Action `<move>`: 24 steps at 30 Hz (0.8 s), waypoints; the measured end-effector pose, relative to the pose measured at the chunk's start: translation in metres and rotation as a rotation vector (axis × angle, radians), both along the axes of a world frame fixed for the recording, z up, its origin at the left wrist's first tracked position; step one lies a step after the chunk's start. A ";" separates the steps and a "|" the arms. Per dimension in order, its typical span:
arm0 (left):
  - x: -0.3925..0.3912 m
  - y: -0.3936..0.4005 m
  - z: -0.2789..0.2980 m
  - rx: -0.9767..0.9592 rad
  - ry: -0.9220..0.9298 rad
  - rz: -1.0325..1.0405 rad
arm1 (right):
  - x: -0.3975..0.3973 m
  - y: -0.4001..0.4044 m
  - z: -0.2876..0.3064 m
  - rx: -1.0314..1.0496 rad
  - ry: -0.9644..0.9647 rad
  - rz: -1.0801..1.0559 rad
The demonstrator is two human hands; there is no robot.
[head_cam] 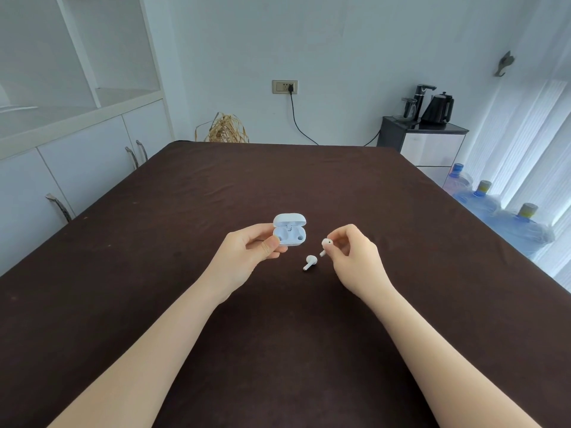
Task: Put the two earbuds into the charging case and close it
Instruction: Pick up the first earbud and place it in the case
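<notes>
The left hand (247,251) is gripping the open white charging case (289,232) above the brown tablecloth (401,242), lid hinged away from the person, both wells showing empty. The right hand (352,251) is pinching one earbud (326,244) just beside the case. The second earbud (310,262) is lying on the cloth between the hands. Likely faults: inserting the stem into the wrong well, or losing the small earbud from the pinch
</notes>
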State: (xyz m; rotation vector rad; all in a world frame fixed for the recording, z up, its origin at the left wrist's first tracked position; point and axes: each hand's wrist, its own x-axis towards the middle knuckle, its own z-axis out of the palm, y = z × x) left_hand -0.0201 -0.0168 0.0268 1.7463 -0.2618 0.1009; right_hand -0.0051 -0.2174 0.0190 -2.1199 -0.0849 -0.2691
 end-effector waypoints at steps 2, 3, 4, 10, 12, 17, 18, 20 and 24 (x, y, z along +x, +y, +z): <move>0.000 0.000 0.000 -0.003 0.001 0.000 | -0.003 0.004 0.003 0.091 -0.082 0.024; 0.000 0.000 0.000 -0.001 0.001 0.000 | -0.005 0.006 0.004 0.115 -0.115 0.041; 0.001 0.001 -0.001 0.003 0.001 0.001 | -0.007 0.007 0.005 0.128 -0.142 0.058; 0.002 0.001 -0.002 0.019 -0.004 0.007 | -0.014 0.011 0.007 0.111 -0.311 0.113; 0.003 0.001 -0.003 0.020 -0.002 0.012 | -0.015 0.011 0.007 0.092 -0.365 0.116; 0.003 0.001 -0.003 0.033 -0.001 0.013 | -0.015 0.010 0.008 -0.010 -0.494 0.136; 0.003 0.001 -0.003 0.035 0.001 0.014 | -0.014 0.009 0.008 -0.028 -0.514 0.143; 0.003 0.001 -0.003 0.038 0.002 0.014 | -0.014 0.008 0.007 -0.073 -0.554 0.160; 0.003 0.001 -0.003 0.042 -0.002 0.008 | -0.014 0.007 0.007 -0.180 -0.632 0.174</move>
